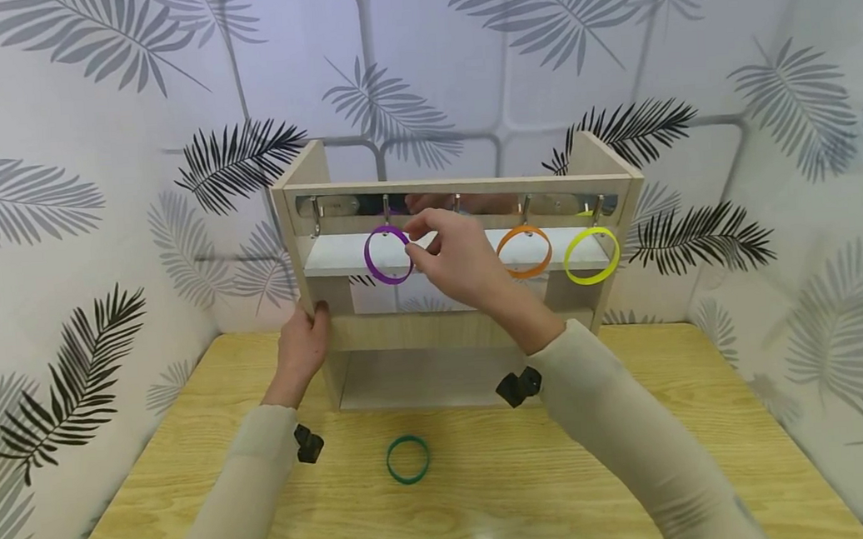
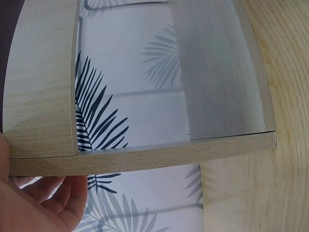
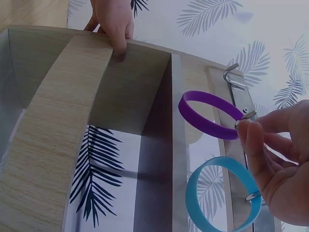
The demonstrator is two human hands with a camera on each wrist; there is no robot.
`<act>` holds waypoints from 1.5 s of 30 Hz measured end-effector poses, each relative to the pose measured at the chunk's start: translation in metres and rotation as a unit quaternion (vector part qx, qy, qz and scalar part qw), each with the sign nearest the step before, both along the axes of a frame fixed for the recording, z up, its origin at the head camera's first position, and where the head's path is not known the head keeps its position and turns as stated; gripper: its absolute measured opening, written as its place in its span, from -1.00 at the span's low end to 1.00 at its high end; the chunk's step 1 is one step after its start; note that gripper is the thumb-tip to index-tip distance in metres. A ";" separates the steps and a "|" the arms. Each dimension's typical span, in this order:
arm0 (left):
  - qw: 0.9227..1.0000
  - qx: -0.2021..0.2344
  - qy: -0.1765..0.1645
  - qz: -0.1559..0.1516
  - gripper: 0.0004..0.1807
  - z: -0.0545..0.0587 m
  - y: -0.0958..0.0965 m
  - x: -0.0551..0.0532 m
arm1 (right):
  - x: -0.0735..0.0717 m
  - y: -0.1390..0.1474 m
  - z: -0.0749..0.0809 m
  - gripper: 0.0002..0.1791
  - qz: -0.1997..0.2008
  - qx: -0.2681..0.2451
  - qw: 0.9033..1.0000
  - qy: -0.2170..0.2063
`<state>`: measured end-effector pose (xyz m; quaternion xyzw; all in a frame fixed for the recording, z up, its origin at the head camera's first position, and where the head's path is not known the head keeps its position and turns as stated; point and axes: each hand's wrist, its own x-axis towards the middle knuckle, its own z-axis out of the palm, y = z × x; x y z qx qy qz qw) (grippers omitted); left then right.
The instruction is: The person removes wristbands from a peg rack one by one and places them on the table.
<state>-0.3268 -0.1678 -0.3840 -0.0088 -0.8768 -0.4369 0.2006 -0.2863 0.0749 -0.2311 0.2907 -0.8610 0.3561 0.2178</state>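
A purple silicone wristband (image 1: 368,261) hangs at the second hook from the left on a small wooden shelf unit (image 1: 406,330). The thumb and forefinger of my right hand (image 1: 460,255) pinch its edge beside the hook tip (image 3: 249,115). A light-blue wristband (image 3: 193,193) hangs at the neighbouring hook, hidden behind my right hand in the head view. Orange (image 1: 528,273) and yellow wristbands (image 1: 592,280) hang farther right. My left hand (image 1: 301,345) grips the unit's left side panel, thumb at the front. A green wristband (image 1: 410,481) lies on the table in front.
The wood-grain table (image 1: 536,471) carries the unit near its back edge. A leaf-patterned covering (image 1: 432,61) rises behind and at both sides. The leftmost hook (image 1: 315,215) bears no band. A small black device (image 1: 519,387) sits at each wrist.
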 end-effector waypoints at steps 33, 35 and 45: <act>1.000 0.001 0.002 -0.004 -0.46 0.000 0.003 0.000 | 0.000 -0.008 -0.006 -0.65 -0.037 0.038 0.998 -0.029; 1.000 0.001 0.000 -0.003 -0.46 0.000 0.003 0.000 | 0.001 -0.007 -0.006 -0.65 -0.030 0.027 0.999 -0.033; 1.000 0.002 -0.002 0.000 -0.46 -0.002 0.000 -0.001 | 0.012 -0.001 -0.004 -0.69 0.023 -0.031 0.999 -0.021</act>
